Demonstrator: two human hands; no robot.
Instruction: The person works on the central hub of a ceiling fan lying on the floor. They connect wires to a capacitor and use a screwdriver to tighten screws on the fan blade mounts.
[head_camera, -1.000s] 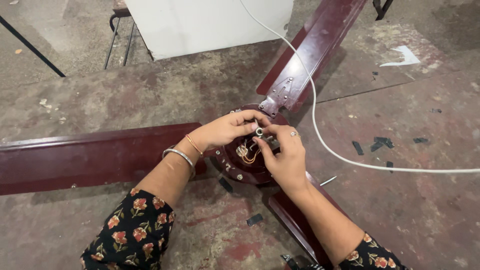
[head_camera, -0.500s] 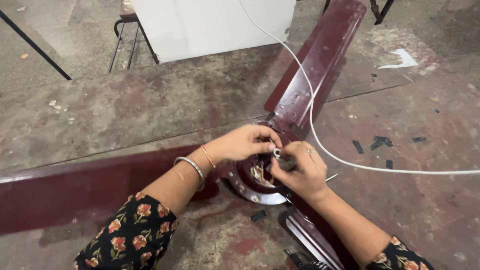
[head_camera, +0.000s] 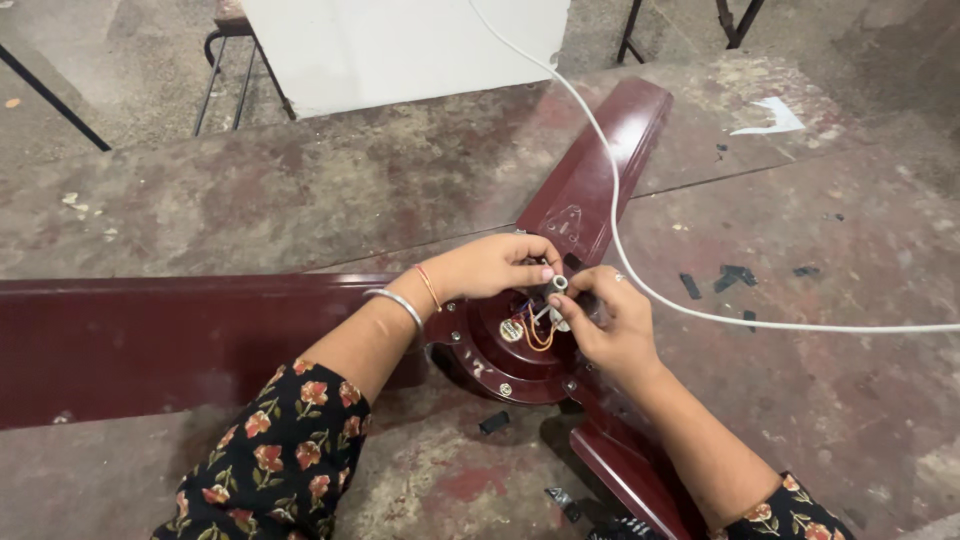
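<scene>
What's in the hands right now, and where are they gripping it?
Both hands, left hand and right hand, pinch the white cable at its end over the fan hub, fingers meeting there.

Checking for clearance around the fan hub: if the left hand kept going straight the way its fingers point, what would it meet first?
Probably the right hand: the left hand points right, across the short white tube both pinch. Depth is unclear.

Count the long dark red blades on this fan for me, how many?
3. One dark red fan blade stretches left, one dark red blade points up toward the white board, and one dark red blade runs down between the arms, mostly hidden.
</scene>
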